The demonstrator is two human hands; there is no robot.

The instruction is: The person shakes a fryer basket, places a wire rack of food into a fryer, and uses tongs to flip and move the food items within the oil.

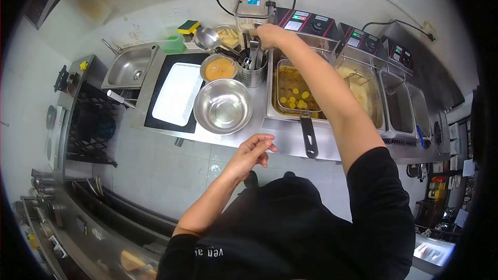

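Note:
My right hand (270, 36) reaches over the perforated metal utensil holder (253, 78), its fingers closed around the top of something I cannot make out among the upright utensils. Metal tongs (253, 52) stand in the holder just below it, and a ladle (207, 39) leans out to the left. My left hand (252, 155) hovers in front of the counter edge, fingers loosely bent and apart, holding nothing. Nearest to it is a shiny steel bowl (223, 108). Under my right forearm, a fryer basket (290, 85) with yellow round pieces sits in brown oil, its black handle (308, 137) pointing toward me.
A bowl of orange liquid (220, 68) and a white tray (178, 94) are on the left. Behind stand a bowl of pale cut sticks (227, 36) and a lidded clear container (253, 8). A second fryer (358, 93) is at right, a sink (127, 68) far left.

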